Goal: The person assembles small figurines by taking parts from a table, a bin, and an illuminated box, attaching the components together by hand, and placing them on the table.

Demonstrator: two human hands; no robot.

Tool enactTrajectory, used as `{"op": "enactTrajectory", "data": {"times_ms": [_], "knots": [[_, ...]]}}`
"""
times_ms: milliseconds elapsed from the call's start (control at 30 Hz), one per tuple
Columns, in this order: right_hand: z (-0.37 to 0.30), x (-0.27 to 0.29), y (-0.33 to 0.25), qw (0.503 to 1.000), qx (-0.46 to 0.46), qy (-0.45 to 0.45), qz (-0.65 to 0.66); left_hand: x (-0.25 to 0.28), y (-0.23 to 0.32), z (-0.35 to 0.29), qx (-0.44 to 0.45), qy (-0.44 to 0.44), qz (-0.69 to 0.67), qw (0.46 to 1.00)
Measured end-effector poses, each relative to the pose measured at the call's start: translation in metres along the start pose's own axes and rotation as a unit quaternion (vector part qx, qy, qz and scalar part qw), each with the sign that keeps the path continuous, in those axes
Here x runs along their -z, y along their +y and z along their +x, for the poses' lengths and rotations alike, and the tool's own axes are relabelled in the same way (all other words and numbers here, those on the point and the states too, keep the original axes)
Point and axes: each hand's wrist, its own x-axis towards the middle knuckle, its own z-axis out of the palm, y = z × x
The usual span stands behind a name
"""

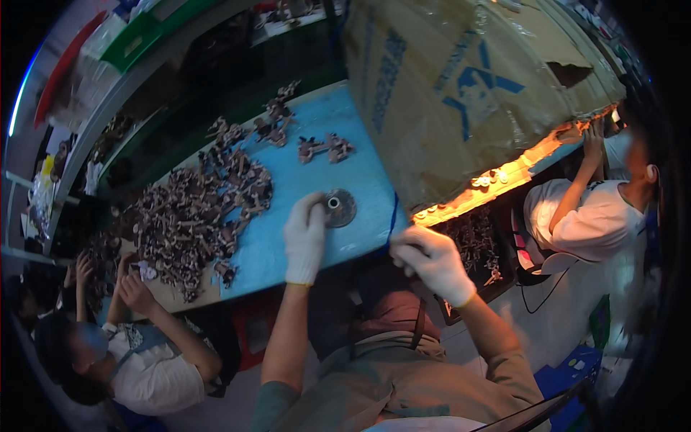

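White-gloved left hand (305, 239) extended forward, round grey disc (344, 209) just right; grip unclear. White-gloved right hand (437, 263) curled, hold unclear.

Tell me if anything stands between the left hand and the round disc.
Nothing visible does: the left hand is at the left edge of the round disc. The brown parts are piled farther left.
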Motion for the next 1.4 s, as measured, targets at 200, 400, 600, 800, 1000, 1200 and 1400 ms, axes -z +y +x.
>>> {"op": "enactTrajectory", "data": {"times_ms": [200,400,600,800,1000,1200,1400], "knots": [[0.12,-0.097,-0.005,0.974,0.188,0.089,-0.088,0.016,0.004,0.004,0.143,-0.092,-0.195,0.966],[0.128,-0.102,-0.003,0.957,0.163,0.089,-0.221,0.011,0.001,0.006,0.138,-0.105,-0.293,0.94],[0.159,-0.132,0.041,0.874,0.326,0.073,-0.352,0.026,-0.025,0.022,-0.114,-0.069,0.061,0.989],[0.057,-0.089,0.053,0.971,0.203,0.126,-0.011,-0.009,0.005,0.02,0.151,-0.089,-0.174,0.969],[-0.078,0.067,0.156,0.968,-0.088,0.207,-0.114,-0.008,0.017,0.023,0.117,-0.068,-0.14,0.981],[-0.037,0.191,0.257,0.815,-0.146,0.287,-0.482,0.003,0.029,0.02,0.124,-0.064,-0.104,0.985],[0.0,0.208,0.308,0.773,-0.112,0.22,-0.584,0.001,0.029,0.012,0.139,-0.1,-0.144,0.975]]}}
